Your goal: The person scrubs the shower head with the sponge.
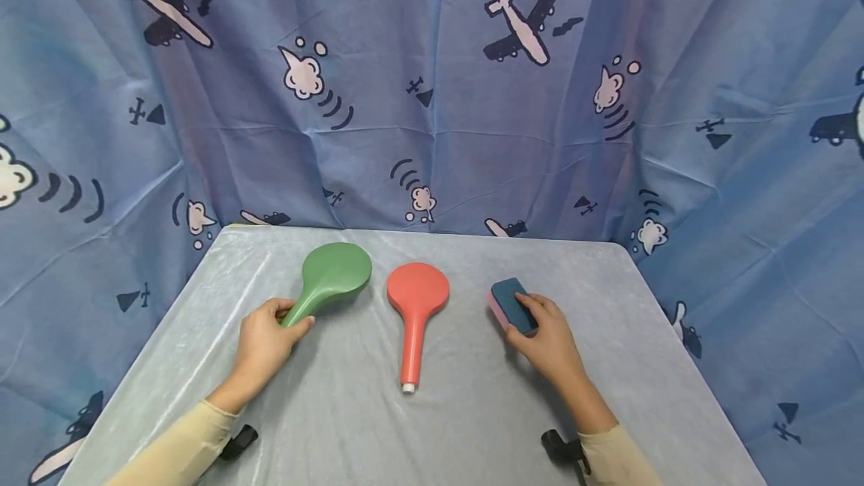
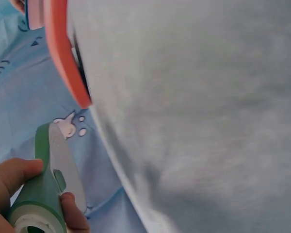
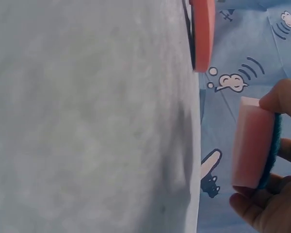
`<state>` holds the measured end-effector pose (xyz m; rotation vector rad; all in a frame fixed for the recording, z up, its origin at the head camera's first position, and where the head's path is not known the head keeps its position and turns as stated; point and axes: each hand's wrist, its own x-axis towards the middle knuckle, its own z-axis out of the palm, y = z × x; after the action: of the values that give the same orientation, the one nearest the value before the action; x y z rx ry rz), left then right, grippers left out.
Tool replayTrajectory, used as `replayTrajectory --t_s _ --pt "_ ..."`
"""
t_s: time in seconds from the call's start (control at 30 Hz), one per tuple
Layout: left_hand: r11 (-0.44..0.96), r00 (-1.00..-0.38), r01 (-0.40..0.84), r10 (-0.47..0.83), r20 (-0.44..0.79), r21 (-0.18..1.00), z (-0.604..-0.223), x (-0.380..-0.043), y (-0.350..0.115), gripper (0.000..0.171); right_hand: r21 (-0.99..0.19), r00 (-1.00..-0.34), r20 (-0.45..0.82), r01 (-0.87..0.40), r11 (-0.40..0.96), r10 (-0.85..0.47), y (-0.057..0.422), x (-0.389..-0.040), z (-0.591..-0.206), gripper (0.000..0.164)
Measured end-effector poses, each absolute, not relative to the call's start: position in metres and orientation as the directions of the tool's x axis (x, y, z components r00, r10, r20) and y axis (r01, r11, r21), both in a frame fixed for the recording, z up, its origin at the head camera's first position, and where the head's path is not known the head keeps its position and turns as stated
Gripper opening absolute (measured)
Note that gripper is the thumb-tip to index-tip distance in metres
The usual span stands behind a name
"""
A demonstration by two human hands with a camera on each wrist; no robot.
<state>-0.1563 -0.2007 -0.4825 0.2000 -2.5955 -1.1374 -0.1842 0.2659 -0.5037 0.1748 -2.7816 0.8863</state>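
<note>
My left hand (image 1: 265, 343) grips the handle of a green shower head (image 1: 335, 270) on the left side of the table, its round green back facing up. In the left wrist view, the handle's hollow white end and the pale face of the green shower head (image 2: 42, 179) show. A red shower head (image 1: 418, 289) lies in the middle, handle toward me, with a white tip. At the right, my right hand (image 1: 550, 340) pinches a sponge (image 1: 513, 304) between thumb and fingers. Its pink foam (image 3: 252, 145) and dark green scouring side show in the right wrist view.
A pale grey cloth covers the table (image 1: 337, 426). Blue curtains (image 1: 432, 96) printed with planes hang behind it and along both sides. Black wrist straps or mounts (image 1: 239, 442) sit on both forearms near the sleeves.
</note>
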Motion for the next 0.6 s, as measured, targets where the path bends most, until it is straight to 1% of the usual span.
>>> replayTrajectory --t_s 0.27,0.4,0.6 --pt "0.668 -0.936 0.050 -0.227 0.268 0.742 -0.462 -0.152 -0.193 0.036 -0.589 -0.914 0.405 -0.281 0.758 -0.025 0.258 -0.176 -0.489 0.064" --pt "0.664 -0.930 0.071 -0.225 0.290 0.744 -0.454 -0.151 -0.188 0.035 -0.591 -0.888 0.459 -0.327 0.737 -0.026 0.253 -0.175 -0.482 0.064" --pt "0.637 -0.927 0.093 -0.225 0.300 0.765 -0.444 -0.148 -0.180 0.034 -0.579 -0.849 0.525 -0.415 0.702 -0.069 0.241 -0.174 -0.470 0.066"
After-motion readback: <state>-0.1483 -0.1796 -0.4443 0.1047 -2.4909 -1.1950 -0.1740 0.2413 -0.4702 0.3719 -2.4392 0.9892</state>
